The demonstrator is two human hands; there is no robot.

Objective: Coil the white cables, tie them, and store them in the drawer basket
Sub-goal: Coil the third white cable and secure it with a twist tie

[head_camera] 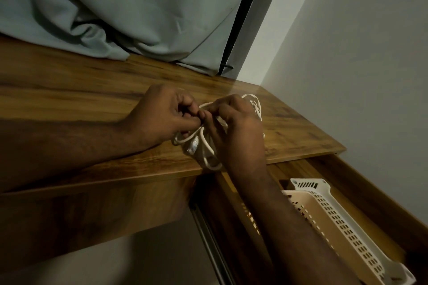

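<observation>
A bundle of coiled white cable [206, 150] lies on the wooden desk top [81, 90] near its front edge. My left hand [162, 115] pinches the cable from the left, fingers closed on a strand. My right hand [236, 127] grips the bundle from the right, and more loops [253, 102] stick out behind its knuckles. A white plug or connector [193, 146] shows in the middle of the bundle. Below to the right, a slotted white basket [342, 222] sits in the open wooden drawer [361, 183]; my right forearm crosses over part of it.
A grey-green curtain [129, 11] hangs down onto the back of the desk. A pale wall [370, 53] runs along the right side of the desk and drawer. A metal drawer rail [208, 238] shows below the desk front.
</observation>
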